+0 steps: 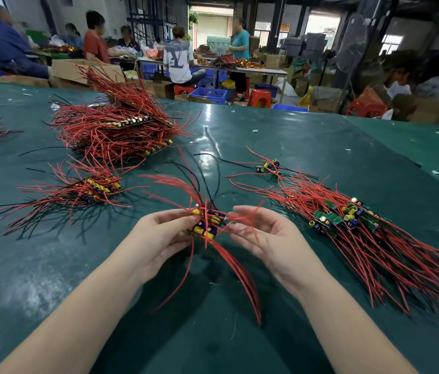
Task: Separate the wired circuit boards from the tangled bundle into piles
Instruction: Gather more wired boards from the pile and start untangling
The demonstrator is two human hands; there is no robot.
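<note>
Left hand (159,233) clamps small board cluster (206,225); right hand (261,233) beside it, fingers spread, empty. We judge cluster light, wires floppy, snag-prone; we'd pinch stiff board edges.

Table cover (280,136): dark green sheet, smooth, glossy, reflecting overhead light, creased in places. Wires (240,265): red and black plastic insulation, smooth, slight sheen. Circuit boards (333,218): green laminate, matt. Capacitors (350,210): yellow and blue plastic sleeves, shiny metal tops. Boxes (67,68) behind table: brown cardboard, matt. Crate (207,94): blue moulded plastic. Stools (259,97): red plastic, glossy.
</note>
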